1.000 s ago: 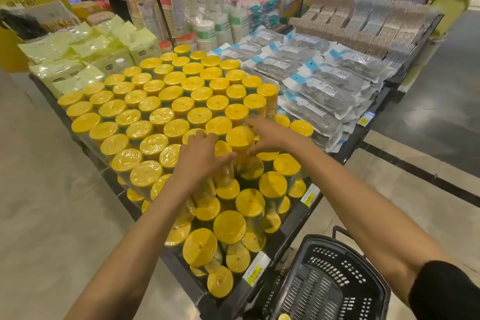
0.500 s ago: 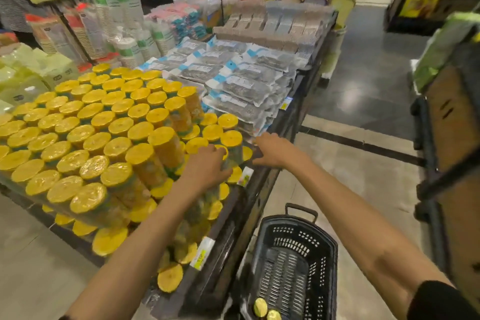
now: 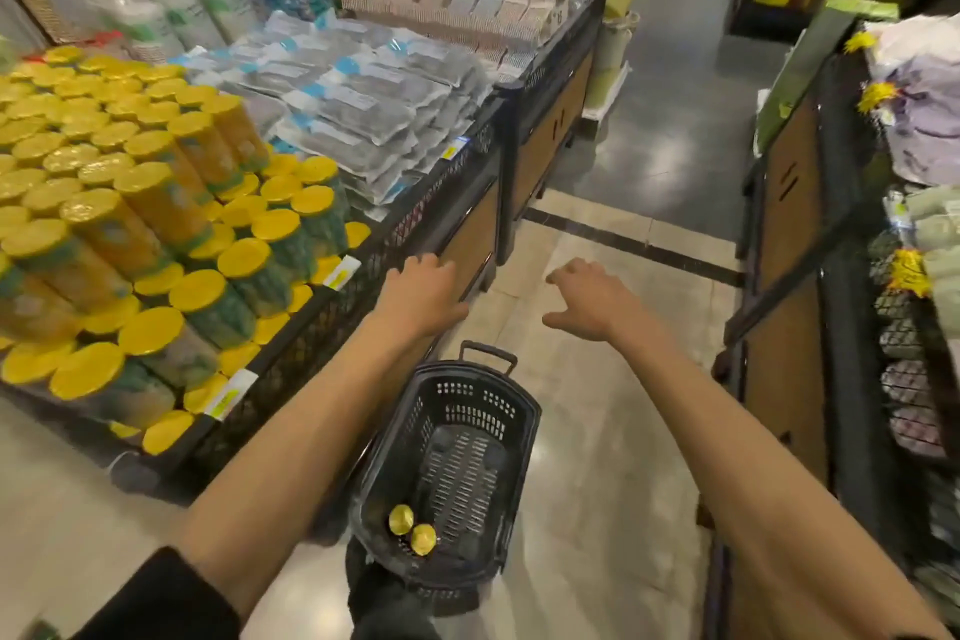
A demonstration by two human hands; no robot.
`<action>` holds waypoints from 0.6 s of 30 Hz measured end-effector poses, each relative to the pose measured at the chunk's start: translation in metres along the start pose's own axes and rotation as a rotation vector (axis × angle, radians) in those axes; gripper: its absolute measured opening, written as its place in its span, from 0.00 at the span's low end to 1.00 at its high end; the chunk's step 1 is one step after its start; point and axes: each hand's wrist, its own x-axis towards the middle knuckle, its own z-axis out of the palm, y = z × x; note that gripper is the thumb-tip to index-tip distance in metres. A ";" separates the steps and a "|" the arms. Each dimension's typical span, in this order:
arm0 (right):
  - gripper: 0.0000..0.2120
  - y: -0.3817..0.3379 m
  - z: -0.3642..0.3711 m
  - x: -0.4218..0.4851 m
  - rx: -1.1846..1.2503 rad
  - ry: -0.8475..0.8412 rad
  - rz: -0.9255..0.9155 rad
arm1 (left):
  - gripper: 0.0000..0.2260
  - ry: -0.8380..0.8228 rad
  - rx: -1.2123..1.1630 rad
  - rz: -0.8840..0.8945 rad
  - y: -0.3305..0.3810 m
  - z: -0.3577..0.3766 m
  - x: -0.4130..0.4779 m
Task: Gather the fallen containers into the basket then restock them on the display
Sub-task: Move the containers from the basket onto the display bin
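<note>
Yellow-lidded containers (image 3: pixel 156 203) are stacked in tiers on the black mesh display (image 3: pixel 332 322) at my left. A black basket (image 3: pixel 514 442) stands on the floor below my arms, with two yellow-lidded containers (image 3: pixel 413 528) lying at its near end. My left hand (image 3: pixel 421 294) hovers beside the display's front corner, fingers loosely curled and empty. Over the floor beyond the basket, my right hand (image 3: pixel 589 299) is spread and empty. Neither hand touches a container.
Clear packets with blue labels (image 3: pixel 358 104) fill the display section behind the containers. Another dark shelf unit (image 3: pixel 810 244) with bagged goods stands at my right. A tiled aisle (image 3: pixel 613 379) runs between the two displays.
Both hands have left the stacked containers and drawn back over the aisle above the basket. My view has swung right, away from the display.
</note>
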 end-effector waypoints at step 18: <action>0.29 0.066 -0.006 0.021 0.011 -0.051 -0.128 | 0.21 0.040 -0.089 -0.120 0.050 0.031 0.018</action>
